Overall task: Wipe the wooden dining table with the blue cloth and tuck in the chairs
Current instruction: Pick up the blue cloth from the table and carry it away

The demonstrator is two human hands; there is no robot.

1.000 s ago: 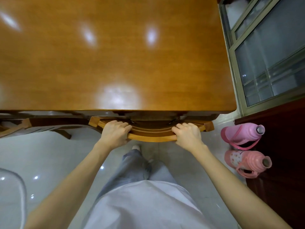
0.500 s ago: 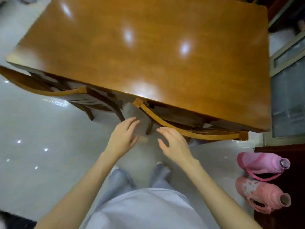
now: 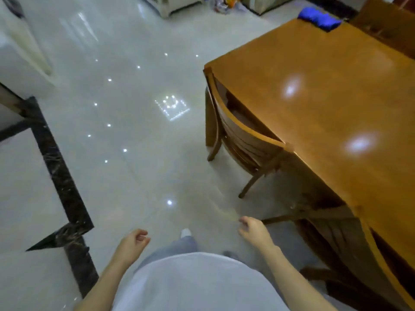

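The wooden dining table (image 3: 332, 113) fills the right side of the view. A blue cloth (image 3: 318, 18) lies bunched at its far corner. One wooden chair (image 3: 242, 135) is pushed under the table's left edge. A second chair (image 3: 363, 250) sits tucked under the near edge at the lower right. A third chair back (image 3: 386, 25) shows behind the far right side. My left hand (image 3: 132, 243) and my right hand (image 3: 253, 232) hang loosely curled over the floor, holding nothing, apart from both the table and the chairs.
Glossy pale floor tiles (image 3: 134, 131) spread to the left, with a dark border strip (image 3: 60, 176) running diagonally. White furniture (image 3: 22, 59) stands at the upper left. Cluttered items (image 3: 224, 3) line the far wall. My foot (image 3: 186, 232) points forward.
Both hands let go of the near chair's back and dropped to my sides. My view has swung left, away from the table's near edge, toward the floor and the left-side chair.
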